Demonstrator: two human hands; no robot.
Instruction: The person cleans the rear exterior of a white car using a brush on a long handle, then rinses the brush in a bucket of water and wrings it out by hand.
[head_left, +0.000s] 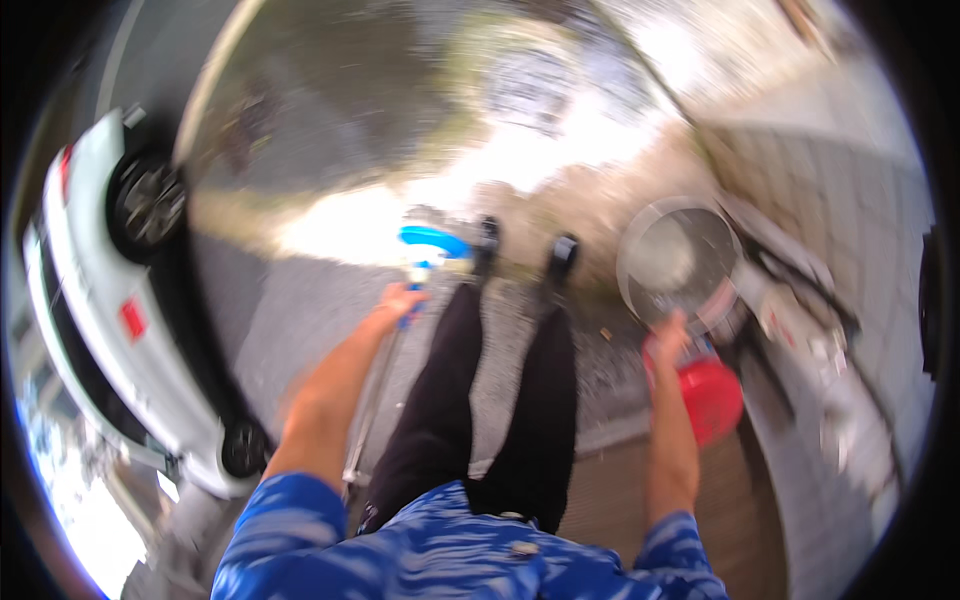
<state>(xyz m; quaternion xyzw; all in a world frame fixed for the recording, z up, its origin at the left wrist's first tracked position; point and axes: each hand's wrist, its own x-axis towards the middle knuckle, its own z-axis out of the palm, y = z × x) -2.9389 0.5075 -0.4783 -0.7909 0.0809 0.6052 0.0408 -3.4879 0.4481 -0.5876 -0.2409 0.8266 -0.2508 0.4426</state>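
Observation:
Out in front, my left hand (401, 300) grips the blue handle of a brush-like tool (433, 241) with a blue, rounded head; blur hides its exact kind. On the other side, my right hand (670, 330) is closed at the top of a red container (709, 397), probably by its handle, which I cannot see clearly. Just beyond that hand stands a large round bin or bucket (634, 277), open at the top, with something pale inside. My black shoes are on the ground between the two hands.
A white car (112, 247) is parked at the left. Along the right runs a pale wall (810, 172) with blurred white objects (847, 397) at its foot. A brown ribbed surface (615, 510) lies at the lower right, behind a pale edge. Sunlit ground stretches ahead.

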